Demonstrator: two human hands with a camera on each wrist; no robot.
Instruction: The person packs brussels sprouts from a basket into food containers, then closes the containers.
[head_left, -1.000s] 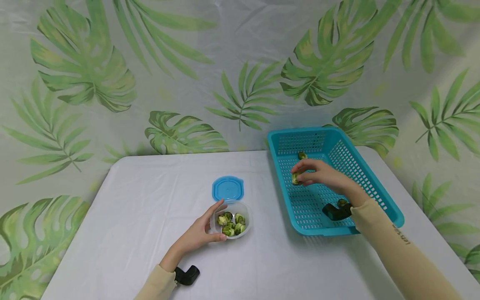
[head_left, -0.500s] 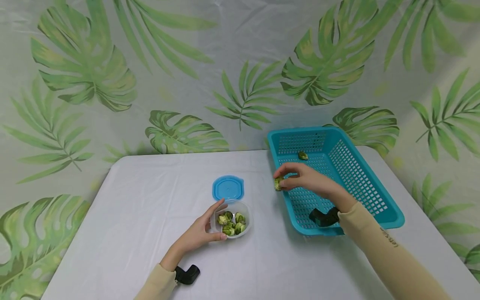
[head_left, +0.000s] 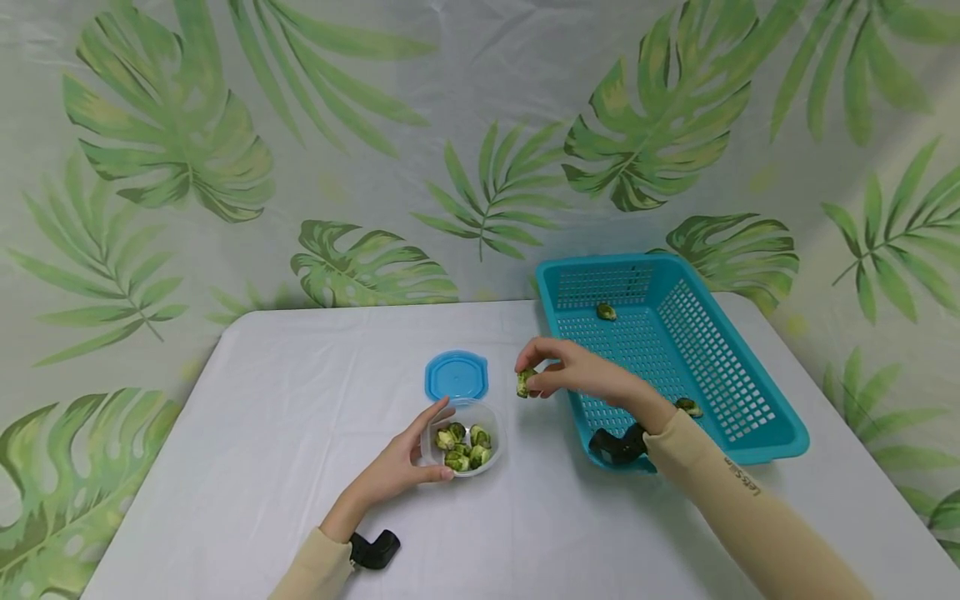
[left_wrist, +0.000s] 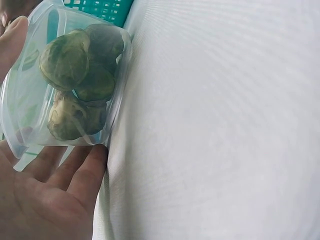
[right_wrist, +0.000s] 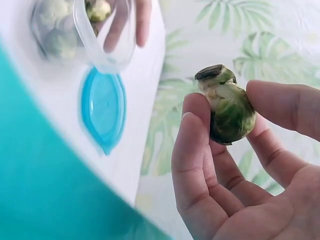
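My right hand (head_left: 581,372) pinches a Brussels sprout (right_wrist: 230,112) between thumb and fingertips, in the air between the basket and the container. A dark, cut stem end shows on the sprout in the right wrist view. My left hand (head_left: 401,462) holds a clear plastic container (left_wrist: 27,107) on the table, thumb on the near side and fingers round its left and far sides. Several Brussels sprouts (head_left: 467,450) lie inside that container. Just behind it, the blue lid (head_left: 456,377) rests flat on the cloth.
A turquoise plastic basket (head_left: 716,367) stands at the right of the table. One sprout (head_left: 606,312) lies at its far end and another sprout (head_left: 687,407) near its front, partly behind the right wrist. White cloth (head_left: 315,375) covers the table; a leaf-patterned curtain hangs behind.
My right hand has carried the sprout leftward, out over the basket's left rim toward the container. The sprout near the basket's front shows again. My left hand and the container have stayed put.
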